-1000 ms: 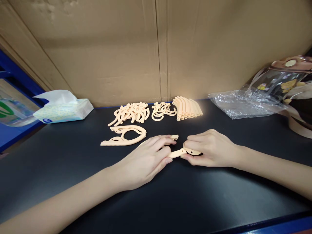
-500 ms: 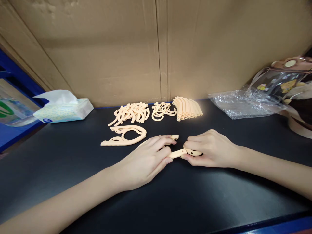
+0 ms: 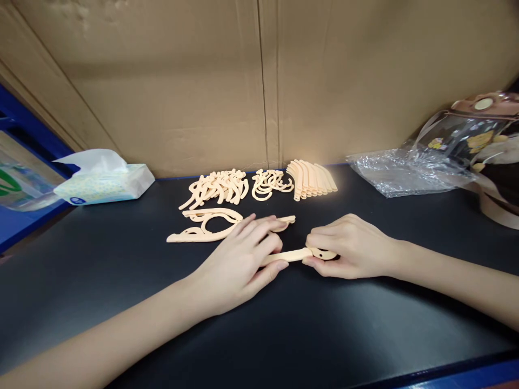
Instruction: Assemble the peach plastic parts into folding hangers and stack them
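Note:
My left hand (image 3: 251, 254) grips a beige plastic hanger arm (image 3: 292, 256) between thumb and fingers. The arm's right end meets a smaller beige piece with a dark hole (image 3: 323, 254), which my right hand (image 3: 351, 246) pinches; my fingers partly cover the joint. Under my left fingertips another beige piece (image 3: 288, 219) sticks out to the right, mostly hidden by the hand. Just left of that hand lies a folded beige folding hanger (image 3: 203, 233) with a round opening in its middle, its right end partly covered.
Along the back lie a pile of curved beige pieces (image 3: 221, 188), a small heap of beige hooks (image 3: 271, 183) and a stack of hanger arms (image 3: 310, 179). A tissue pack (image 3: 107, 185) stands left; clear plastic wrap (image 3: 399, 173) and a transparent bag (image 3: 462, 135) lie right. Cardboard (image 3: 194, 86) walls the back.
My left fingers have shifted slightly up and left, showing more of the hanger arm. The arm has turned, so the hole at its end no longer shows. My right hand stays nearly still.

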The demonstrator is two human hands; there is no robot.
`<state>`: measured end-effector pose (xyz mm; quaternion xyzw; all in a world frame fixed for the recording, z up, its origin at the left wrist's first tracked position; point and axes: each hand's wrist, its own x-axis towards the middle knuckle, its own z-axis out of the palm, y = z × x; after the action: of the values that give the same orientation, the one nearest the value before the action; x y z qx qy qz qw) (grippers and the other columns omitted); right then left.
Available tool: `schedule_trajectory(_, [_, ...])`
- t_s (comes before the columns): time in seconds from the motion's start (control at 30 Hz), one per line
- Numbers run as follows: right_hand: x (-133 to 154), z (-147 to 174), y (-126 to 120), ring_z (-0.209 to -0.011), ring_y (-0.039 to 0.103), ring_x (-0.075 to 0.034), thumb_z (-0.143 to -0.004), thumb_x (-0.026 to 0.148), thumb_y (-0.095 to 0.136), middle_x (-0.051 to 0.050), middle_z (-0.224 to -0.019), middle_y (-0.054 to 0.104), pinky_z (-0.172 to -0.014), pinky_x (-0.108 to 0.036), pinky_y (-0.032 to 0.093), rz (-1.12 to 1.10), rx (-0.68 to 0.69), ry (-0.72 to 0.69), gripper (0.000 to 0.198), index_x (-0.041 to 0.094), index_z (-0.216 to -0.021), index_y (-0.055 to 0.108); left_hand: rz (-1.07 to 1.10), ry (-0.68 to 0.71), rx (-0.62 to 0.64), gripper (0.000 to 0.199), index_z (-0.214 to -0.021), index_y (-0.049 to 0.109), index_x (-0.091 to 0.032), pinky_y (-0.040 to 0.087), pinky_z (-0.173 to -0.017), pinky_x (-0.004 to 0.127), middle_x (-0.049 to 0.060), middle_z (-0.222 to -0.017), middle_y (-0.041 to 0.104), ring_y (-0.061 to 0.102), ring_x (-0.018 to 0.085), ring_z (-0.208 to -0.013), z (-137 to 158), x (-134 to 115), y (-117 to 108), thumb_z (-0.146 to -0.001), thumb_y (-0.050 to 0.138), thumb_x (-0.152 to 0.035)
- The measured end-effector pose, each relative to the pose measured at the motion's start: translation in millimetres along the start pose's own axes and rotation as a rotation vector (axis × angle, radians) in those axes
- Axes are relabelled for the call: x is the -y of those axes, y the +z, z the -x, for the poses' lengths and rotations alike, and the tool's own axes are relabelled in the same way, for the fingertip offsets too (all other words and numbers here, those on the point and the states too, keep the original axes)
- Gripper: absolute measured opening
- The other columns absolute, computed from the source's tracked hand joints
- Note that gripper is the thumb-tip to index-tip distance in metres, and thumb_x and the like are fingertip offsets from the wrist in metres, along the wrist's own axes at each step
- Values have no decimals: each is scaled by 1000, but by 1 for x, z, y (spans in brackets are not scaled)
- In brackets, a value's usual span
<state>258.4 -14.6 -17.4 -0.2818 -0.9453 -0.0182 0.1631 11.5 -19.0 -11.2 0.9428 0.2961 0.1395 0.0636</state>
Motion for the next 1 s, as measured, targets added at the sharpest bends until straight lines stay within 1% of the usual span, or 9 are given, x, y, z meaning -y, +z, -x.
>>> schedule_trajectory(0.1, [-2,1,0,-47,35,-9,-89,30,50,5,-58,51,-48,-25,20,-42,36,-1,19,20,-73,53,29,-136,-38,28,-106,57,-18,41,-104,51,13,-137,49,47,31,-126,1,1,0,-94,48,-42])
schedule_trajectory(0.2, [-1,0,0,-51,38,-10,-79,18,50,5,-61,50,-51,-24,24,-130,53,-8,5,20,-75,52,47,-188,-38,40,-117,56,-18,42,-103,50,14,-139,46,46,32,-127,1,2,1,-91,53,-48])
schedule_trajectory(0.27, [2,-2,-1,-55,38,-10,-74,13,48,5,-63,49,-54,-25,27,-173,43,-34,7,20,-74,51,43,-195,-37,50,-124,54,-18,40,-106,51,15,-142,44,43,33,-130,1,3,1,-88,55,-52])
schedule_trajectory(0.4, [8,-5,-6,-64,40,-13,-72,10,49,2,-66,49,-62,-27,32,-202,16,-70,9,19,-71,50,33,-213,-33,62,-131,53,-16,37,-108,53,17,-145,41,41,35,-133,1,3,1,-85,56,-58])
schedule_trajectory(0.5, [10,-7,-11,-78,46,-16,-72,7,49,-3,-83,57,-73,-32,37,-237,66,-61,12,19,-74,51,22,-221,-32,68,-133,52,-16,37,-108,55,18,-146,41,40,36,-133,1,2,1,-84,56,-62])
schedule_trajectory(0.6, [11,-7,-15,-98,50,-19,-75,4,49,-7,-103,58,-87,-37,39,-285,72,-68,17,20,-78,54,16,-206,-43,71,-136,50,-17,37,-107,57,17,-147,40,39,37,-134,2,2,1,-83,56,-65])
schedule_trajectory(0.7, [11,-7,-17,-112,49,-21,-76,3,51,-9,-110,57,-94,-40,40,-331,60,-58,18,20,-80,56,10,-200,-43,73,-137,49,-17,37,-107,58,17,-148,39,37,38,-135,3,2,0,-82,56,-65])
schedule_trajectory(0.87, [12,-5,-17,-95,57,-15,-77,3,52,-9,-127,52,-80,-31,47,-442,130,44,20,21,-86,57,-11,-199,-28,77,-138,47,-15,36,-108,58,18,-150,37,35,37,-137,2,2,0,-82,54,-67])
schedule_trajectory(1.0, [12,-5,-19,-84,58,-11,-77,1,51,-6,-124,52,-75,-27,47,-511,187,71,22,21,-86,56,-27,-196,-9,81,-140,45,-13,35,-108,58,20,-150,36,35,38,-137,2,1,0,-81,55,-68])
